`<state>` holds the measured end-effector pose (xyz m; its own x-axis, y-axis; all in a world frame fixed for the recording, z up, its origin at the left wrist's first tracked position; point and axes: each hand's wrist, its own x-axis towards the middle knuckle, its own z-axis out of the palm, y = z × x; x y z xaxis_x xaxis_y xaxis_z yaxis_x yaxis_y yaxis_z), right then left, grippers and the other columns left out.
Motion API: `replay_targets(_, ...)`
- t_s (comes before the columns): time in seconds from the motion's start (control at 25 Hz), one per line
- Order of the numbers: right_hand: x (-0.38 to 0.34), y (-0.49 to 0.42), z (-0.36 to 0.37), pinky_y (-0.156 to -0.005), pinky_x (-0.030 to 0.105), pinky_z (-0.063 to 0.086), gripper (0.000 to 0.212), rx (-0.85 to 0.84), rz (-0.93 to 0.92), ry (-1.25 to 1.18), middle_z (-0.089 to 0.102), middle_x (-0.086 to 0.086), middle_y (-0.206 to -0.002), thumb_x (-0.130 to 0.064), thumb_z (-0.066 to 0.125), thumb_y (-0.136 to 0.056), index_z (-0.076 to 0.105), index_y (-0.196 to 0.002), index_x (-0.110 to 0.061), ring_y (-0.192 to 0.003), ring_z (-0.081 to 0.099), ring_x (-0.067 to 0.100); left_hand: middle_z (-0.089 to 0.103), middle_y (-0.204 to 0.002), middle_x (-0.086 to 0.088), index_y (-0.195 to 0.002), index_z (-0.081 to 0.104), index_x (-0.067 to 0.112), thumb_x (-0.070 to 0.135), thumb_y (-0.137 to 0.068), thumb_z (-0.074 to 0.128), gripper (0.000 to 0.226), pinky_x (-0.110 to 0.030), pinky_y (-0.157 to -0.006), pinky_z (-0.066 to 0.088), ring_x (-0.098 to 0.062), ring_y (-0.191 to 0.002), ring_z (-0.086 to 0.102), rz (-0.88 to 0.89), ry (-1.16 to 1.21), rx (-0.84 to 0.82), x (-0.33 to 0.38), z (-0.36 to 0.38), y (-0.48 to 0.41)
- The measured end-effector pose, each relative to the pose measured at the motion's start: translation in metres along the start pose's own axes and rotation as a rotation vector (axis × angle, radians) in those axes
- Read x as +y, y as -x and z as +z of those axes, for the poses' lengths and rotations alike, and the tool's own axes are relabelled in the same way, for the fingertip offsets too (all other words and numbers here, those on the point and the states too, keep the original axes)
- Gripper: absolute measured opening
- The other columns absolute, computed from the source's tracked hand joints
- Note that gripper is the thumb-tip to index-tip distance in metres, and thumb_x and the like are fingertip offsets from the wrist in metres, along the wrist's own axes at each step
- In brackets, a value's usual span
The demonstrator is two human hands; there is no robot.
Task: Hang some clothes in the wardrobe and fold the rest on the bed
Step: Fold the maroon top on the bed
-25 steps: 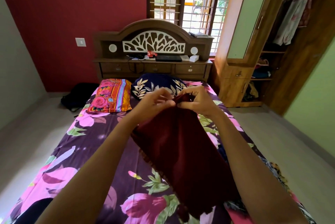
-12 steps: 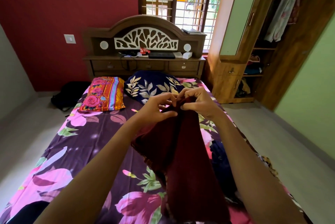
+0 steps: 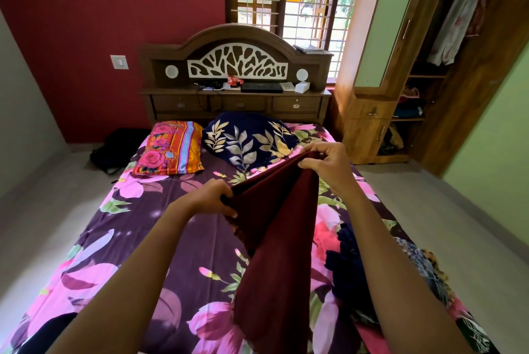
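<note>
The left hand (image 3: 211,199) has its fingers curled around one edge of the maroon cloth (image 3: 274,239). The right hand (image 3: 326,164) pinches the upper edge between thumb and fingers, higher up and closer to the head end of the bed (image 3: 171,239). Between the two hands the cloth is stretched in a slope. Below them it hangs in long folds toward the near edge of the bed, a little to the right of the middle. Its lower end leaves the picture, so I cannot tell if it lies on the sheet there.

I judge that the step is to open the cloth along its top edge, before it is folded on the bed or carried to the wardrobe (image 3: 446,67), which stands open past the far right corner. To do this well, the hands should move apart until the edge is straight, each holding a true corner and not a bunch of fabric. The cloth looks soft and rather heavy. It should be lifted free of the dark clothes (image 3: 349,273) heaped by the right edge and laid down on the left half of the bed, away from that heap.
</note>
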<state>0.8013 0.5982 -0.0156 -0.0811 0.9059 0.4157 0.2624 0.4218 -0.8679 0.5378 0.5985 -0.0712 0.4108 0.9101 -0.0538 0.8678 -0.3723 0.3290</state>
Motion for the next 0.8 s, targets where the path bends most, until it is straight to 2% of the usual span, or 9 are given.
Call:
replay_targets(0.08,0.003,-0.002,-0.01,-0.055,0.013,0.048,0.016,-0.026,-0.041,0.119,0.065,0.005,-0.073,0.01,0.072,-0.07,0.071,-0.078,-0.003,-0.062,0.062,0.003,0.046,-0.05,0.011,-0.053,0.053,0.024,0.022,-0.075,0.079,0.034,-0.016,-0.052,0.031,-0.004,-0.05,0.044,0.052,0.164,0.053,-0.01,-0.002,0.002)
replay_targets(0.16,0.007,-0.005,-0.026,-0.058,0.013,0.05,0.012,-0.047,-0.095,0.26,0.068,0.008,-0.075,0.001,0.077,-0.071,0.071,-0.076,-0.008,-0.067,0.063,0.007,0.056,-0.054,0.013,-0.064,0.067,0.016,0.014,-0.077,0.076,0.016,-0.015,-0.054,0.037,0.0,-0.054,0.049,0.115,0.463,0.133,-0.012,-0.006,0.009)
replay_targets(0.24,0.013,-0.004,-0.037,-0.063,0.02,0.054,0.017,0.01,-0.078,0.274,0.068,0.005,-0.075,-0.004,0.079,-0.072,0.067,-0.072,-0.016,-0.072,0.065,0.017,0.061,-0.06,0.011,-0.073,0.068,0.009,0.004,-0.081,0.069,0.009,-0.013,-0.056,0.042,0.001,-0.059,0.054,0.121,0.779,0.226,-0.004,-0.01,0.012)
replay_targets(0.36,0.022,0.004,-0.039,-0.068,0.034,0.057,0.025,0.036,-0.014,0.201,0.066,0.006,-0.078,-0.004,0.08,-0.071,0.061,-0.071,-0.021,-0.078,0.066,0.026,0.065,-0.066,0.008,-0.079,0.063,0.01,0.006,-0.089,0.058,0.012,-0.013,-0.059,0.049,-0.002,-0.064,0.061,0.039,1.082,0.448,0.012,-0.008,0.005)
replay_targets(0.44,0.025,0.008,-0.04,-0.065,0.03,0.057,0.024,-0.035,0.012,0.23,0.066,0.005,-0.079,-0.002,0.078,-0.073,0.06,-0.076,-0.018,-0.076,0.067,0.024,0.067,-0.072,0.004,-0.083,0.065,0.014,0.011,-0.091,0.057,0.012,-0.017,-0.061,0.053,-0.005,-0.067,0.064,-0.026,1.158,0.607,0.019,-0.007,0.002)
replay_targets(0.48,0.024,0.01,-0.041,-0.063,0.026,0.056,0.023,-0.041,0.038,0.161,0.067,0.006,-0.08,0.001,0.075,-0.075,0.059,-0.081,-0.015,-0.075,0.068,0.022,0.066,-0.071,0.002,-0.082,0.066,0.015,0.014,-0.091,0.056,0.013,-0.018,-0.06,0.053,-0.005,-0.065,0.063,-0.048,1.172,0.656,0.02,-0.007,0.001)
replay_targets(0.6,0.02,0.01,-0.04,-0.069,0.027,0.059,0.028,0.086,0.057,-0.117,0.07,0.012,-0.09,0.008,0.066,-0.081,0.061,-0.105,-0.007,-0.082,0.071,0.017,0.057,-0.05,0.008,-0.063,0.065,0.022,0.025,-0.089,0.05,0.03,-0.013,-0.043,0.042,0.003,-0.043,0.051,-0.056,1.227,0.685,0.026,-0.01,0.008)
replay_targets(0.68,0.02,0.006,-0.034,-0.078,0.031,0.058,0.026,0.181,0.024,-0.13,0.07,0.009,-0.092,0.006,0.065,-0.082,0.065,-0.106,-0.004,-0.085,0.07,0.016,0.051,-0.04,0.01,-0.049,0.063,0.023,0.029,-0.084,0.05,0.039,-0.01,-0.038,0.037,0.003,-0.036,0.047,-0.047,1.295,0.667,0.028,-0.012,0.011)
replay_targets(0.8,0.022,0.002,-0.024,-0.081,0.033,0.057,0.019,0.266,-0.021,-0.066,0.07,0.009,-0.09,0.004,0.064,-0.084,0.068,-0.1,-0.005,-0.085,0.069,0.016,0.056,-0.042,0.01,-0.053,0.059,0.014,0.015,-0.087,0.061,0.034,-0.01,-0.039,0.039,0.002,-0.04,0.051,-0.123,1.271,0.697,0.024,-0.011,0.008)
